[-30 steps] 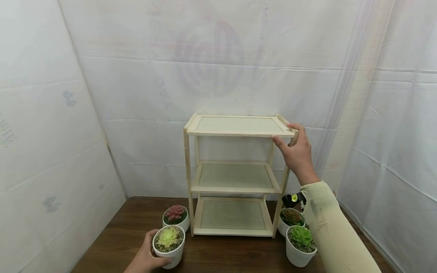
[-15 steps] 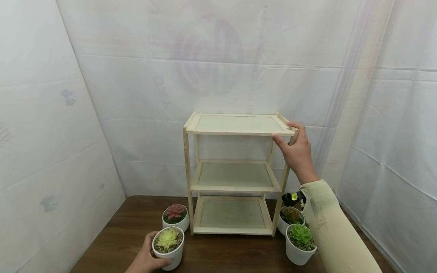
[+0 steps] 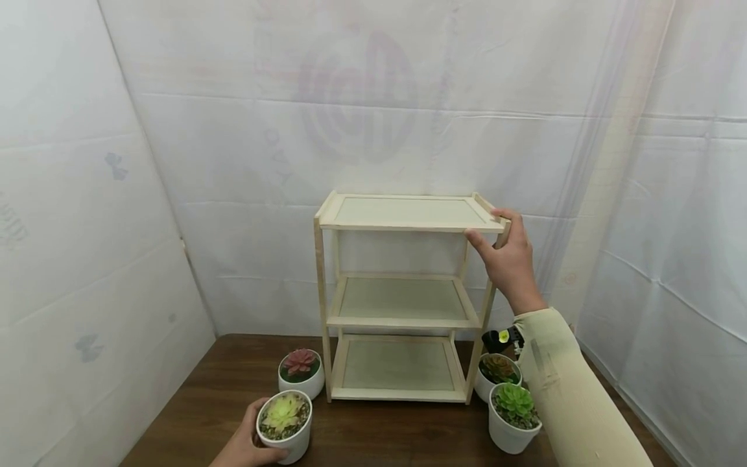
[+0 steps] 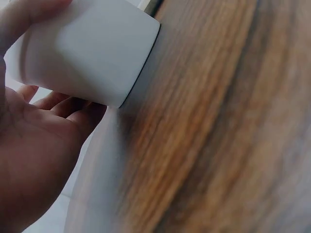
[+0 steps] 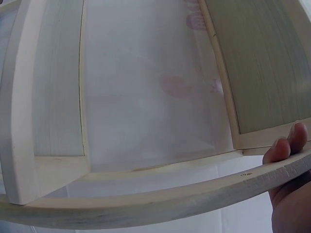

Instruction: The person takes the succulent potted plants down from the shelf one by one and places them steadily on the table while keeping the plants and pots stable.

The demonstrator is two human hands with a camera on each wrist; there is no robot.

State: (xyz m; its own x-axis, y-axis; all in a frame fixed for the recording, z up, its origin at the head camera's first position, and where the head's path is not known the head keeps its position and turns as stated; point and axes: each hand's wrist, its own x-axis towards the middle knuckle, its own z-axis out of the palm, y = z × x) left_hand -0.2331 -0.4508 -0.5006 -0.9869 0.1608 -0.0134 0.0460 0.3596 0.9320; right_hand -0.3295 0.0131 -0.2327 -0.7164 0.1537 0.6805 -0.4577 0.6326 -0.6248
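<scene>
My left hand (image 3: 245, 440) grips a white pot (image 3: 296, 443) with a yellow-green succulent (image 3: 283, 414), fingers behind it and thumb across its front. In the left wrist view, the pot's base (image 4: 138, 68) is at or just above the wooden tabletop; I cannot tell if it touches. My right hand (image 3: 513, 269) holds the top right corner of a pale three-tier wooden shelf rack (image 3: 403, 322). Its thumb lies at the front edge, and other fingers reach over the side rail. Fingertips (image 5: 297, 136) curl past the frame in the right wrist view.
Behind the held pot stands a white pot with a red succulent (image 3: 300, 364). Right of the rack are a pot with a brownish succulent (image 3: 498, 370) and one with a bright green succulent (image 3: 515, 403). White sheeting (image 3: 245, 162) surrounds the brown table (image 3: 192, 402).
The held pot has shifted slightly left and toward me, along with my left hand. My right hand keeps its place on the rack, and the other pots stay put.
</scene>
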